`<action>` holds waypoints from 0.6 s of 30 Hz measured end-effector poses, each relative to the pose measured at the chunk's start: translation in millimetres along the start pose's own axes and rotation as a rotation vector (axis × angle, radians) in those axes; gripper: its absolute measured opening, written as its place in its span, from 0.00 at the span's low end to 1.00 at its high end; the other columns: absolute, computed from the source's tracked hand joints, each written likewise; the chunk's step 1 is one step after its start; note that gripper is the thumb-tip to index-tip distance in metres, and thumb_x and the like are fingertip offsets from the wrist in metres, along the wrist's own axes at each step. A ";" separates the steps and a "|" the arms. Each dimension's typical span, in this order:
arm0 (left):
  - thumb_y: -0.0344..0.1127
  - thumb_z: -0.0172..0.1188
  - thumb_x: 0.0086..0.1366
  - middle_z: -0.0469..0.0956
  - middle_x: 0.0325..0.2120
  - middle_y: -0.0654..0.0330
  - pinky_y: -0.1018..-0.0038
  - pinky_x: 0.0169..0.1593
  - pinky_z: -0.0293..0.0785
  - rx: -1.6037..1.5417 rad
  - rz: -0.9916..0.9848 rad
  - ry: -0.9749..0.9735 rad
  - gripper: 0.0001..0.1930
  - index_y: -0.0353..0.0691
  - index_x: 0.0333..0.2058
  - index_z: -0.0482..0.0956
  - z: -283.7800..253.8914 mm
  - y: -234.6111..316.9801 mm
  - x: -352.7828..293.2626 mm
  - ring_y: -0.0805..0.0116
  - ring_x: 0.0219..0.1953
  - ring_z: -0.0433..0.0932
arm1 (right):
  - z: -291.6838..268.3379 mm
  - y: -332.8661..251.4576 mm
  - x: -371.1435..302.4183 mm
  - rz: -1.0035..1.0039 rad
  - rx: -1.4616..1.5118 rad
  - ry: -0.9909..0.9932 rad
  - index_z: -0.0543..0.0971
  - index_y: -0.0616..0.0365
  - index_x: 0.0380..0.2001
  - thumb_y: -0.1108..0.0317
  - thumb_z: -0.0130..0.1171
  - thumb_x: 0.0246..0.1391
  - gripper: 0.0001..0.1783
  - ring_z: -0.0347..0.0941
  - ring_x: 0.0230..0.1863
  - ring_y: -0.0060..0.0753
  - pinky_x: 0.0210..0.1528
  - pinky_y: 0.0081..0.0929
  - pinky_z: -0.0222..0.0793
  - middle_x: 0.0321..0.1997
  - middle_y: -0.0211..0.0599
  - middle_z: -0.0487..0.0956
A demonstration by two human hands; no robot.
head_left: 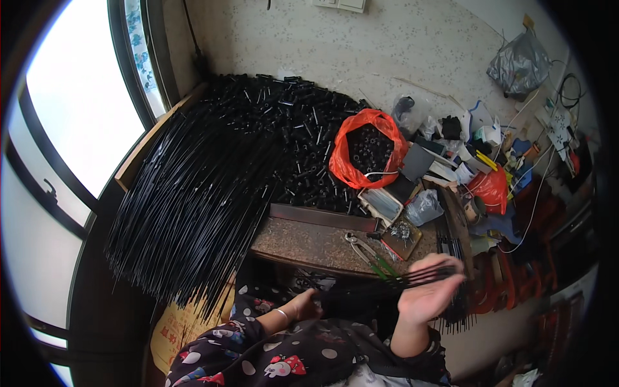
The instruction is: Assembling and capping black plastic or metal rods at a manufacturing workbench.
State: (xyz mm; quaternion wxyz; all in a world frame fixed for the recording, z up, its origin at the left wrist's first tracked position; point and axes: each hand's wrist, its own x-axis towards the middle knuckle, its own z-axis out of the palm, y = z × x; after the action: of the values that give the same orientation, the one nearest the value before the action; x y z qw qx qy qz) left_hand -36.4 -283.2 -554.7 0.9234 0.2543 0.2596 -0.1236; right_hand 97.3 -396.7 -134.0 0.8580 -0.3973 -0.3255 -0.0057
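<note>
Several thin black rods (412, 279) stretch across my lap from one hand to the other. My left hand (304, 306), with a bracelet at the wrist, is closed round their left part. Over at the right, my right hand (425, 298) is slightly blurred, its palm turned up and its thumb apart from the fingers. The rods' right ends fan out across that palm and fingers. Whether any are pinched there is hard to see. Green-handled pliers (371, 253) lie on the bench just beyond the rods.
A large sheaf of black rods (187, 206) overhangs the bench (303, 242) at left. Behind a metal strip (322, 217) are heaped short black tubes (309, 142). A red bag (342, 161) holds small dark parts. Boxes, a small tray (401, 238) and more upright rods (454, 303) are at right.
</note>
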 end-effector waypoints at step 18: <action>0.32 0.67 0.49 0.73 0.17 0.59 0.79 0.25 0.67 1.154 1.246 0.129 0.10 0.34 0.22 0.74 298.8 212.7 -174.1 0.72 0.20 0.73 | -29.9 46.8 14.9 0.476 0.065 -0.428 0.71 0.66 0.34 0.79 0.58 0.48 0.09 0.74 0.36 0.24 0.40 0.19 0.72 0.34 0.42 0.77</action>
State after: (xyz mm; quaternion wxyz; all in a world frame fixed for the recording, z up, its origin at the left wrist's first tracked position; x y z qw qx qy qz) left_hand 19.4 -247.2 -154.2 0.5319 0.7882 0.0204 0.3089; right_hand 138.1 -381.4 -171.5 0.7595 -0.4269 -0.3966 0.2892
